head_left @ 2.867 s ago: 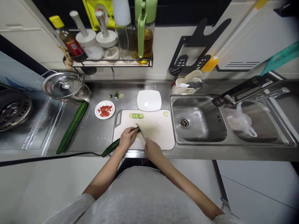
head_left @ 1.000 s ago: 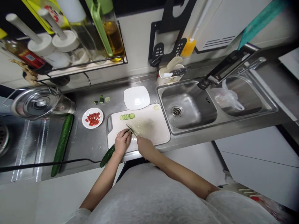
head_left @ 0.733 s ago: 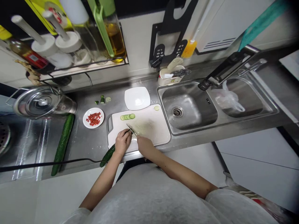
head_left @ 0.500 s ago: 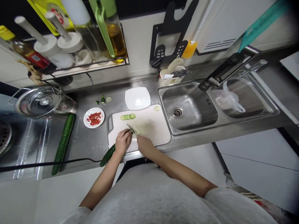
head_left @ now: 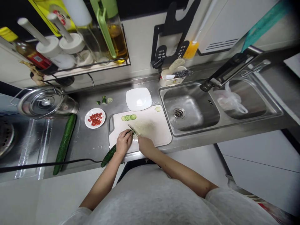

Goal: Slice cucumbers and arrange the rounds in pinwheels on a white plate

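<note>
My left hand (head_left: pixel 124 142) is closed over a dark green cucumber (head_left: pixel 109 156), whose near end sticks out past the counter's front edge. In my right hand (head_left: pixel 145 146) is a knife (head_left: pixel 132 129), its blade at the cucumber's far end by my left fingertips. Both hands are over the white cutting board (head_left: pixel 161 131). Beyond them on the board lies an overlapping row of cucumber slices (head_left: pixel 128 117). A single pale slice (head_left: pixel 157 109) rests near the board's far right corner. My fingers partly cover the cucumber and the knife handle.
A white square plate (head_left: pixel 138 99) touches the board's far edge. Left stand a small plate (head_left: pixel 95 126) of red pieces, a whole cucumber (head_left: pixel 64 143) and a lidded steel pot (head_left: pixel 47 103). Cucumber ends (head_left: pixel 104 100) lie behind. The sink (head_left: pixel 191 109) adjoins the board's right side.
The view has shifted very slightly. Both hands, the knife and the cucumber keep nearly the same places on the board.
</note>
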`<state>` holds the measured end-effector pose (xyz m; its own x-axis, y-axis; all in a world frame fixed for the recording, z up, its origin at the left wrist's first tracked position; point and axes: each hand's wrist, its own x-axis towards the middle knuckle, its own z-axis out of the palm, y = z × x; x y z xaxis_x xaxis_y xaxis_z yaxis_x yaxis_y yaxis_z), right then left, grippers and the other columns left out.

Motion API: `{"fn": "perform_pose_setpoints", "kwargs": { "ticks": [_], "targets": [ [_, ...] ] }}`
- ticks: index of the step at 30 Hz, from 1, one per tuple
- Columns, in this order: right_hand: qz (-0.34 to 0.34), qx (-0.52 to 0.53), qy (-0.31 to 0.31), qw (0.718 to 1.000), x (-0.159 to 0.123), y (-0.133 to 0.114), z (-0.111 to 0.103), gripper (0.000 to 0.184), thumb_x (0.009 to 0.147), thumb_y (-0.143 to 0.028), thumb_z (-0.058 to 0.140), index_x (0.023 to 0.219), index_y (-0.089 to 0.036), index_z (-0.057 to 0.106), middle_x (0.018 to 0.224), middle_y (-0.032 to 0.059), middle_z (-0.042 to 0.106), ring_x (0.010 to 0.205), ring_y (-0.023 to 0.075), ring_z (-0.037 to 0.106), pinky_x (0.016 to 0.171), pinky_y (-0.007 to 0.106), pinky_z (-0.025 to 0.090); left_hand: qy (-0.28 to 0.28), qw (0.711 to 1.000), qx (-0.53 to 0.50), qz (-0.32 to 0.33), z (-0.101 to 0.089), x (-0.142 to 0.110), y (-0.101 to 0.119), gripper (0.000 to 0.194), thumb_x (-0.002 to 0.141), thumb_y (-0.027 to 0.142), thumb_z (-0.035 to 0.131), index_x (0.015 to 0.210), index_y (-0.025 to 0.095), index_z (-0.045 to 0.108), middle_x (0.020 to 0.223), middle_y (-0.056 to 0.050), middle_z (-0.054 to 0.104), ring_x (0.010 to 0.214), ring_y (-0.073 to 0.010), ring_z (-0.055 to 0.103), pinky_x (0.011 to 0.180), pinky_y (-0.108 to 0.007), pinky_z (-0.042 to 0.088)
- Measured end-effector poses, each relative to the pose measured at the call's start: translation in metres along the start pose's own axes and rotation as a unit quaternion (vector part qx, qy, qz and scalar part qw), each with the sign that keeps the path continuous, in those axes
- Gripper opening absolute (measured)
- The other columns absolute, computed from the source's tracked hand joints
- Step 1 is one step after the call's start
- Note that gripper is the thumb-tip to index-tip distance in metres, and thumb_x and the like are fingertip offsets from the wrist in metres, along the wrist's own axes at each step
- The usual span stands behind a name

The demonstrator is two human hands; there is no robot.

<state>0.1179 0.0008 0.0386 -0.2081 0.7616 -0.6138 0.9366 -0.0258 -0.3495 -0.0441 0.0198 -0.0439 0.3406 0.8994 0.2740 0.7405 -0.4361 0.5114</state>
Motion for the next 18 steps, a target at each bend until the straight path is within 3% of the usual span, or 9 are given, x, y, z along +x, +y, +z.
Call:
{"fn": "perform_pose_setpoints", "kwargs": {
  "ticks": [18],
  "targets": [
    [-0.001, 0.008, 0.008, 1.0, 0.003, 0.005, 0.008, 0.038, 0.086, -0.003, 0.033, 0.116, -0.009, 0.054, 0.097, 0.0165, 0.069, 0.099, 0.0241, 0.065, 0.08, 0.032, 0.048, -0.005, 1.0, 0.002, -0.005, -0.001, 0.001, 0.002, 0.024, 0.09, 0.022, 0.049, 0.106, 0.022, 0.067, 0.109, -0.007, 0.065, 0.1, -0.0188, 0.058, 0.089, -0.034, 0.05]
  ]
}}
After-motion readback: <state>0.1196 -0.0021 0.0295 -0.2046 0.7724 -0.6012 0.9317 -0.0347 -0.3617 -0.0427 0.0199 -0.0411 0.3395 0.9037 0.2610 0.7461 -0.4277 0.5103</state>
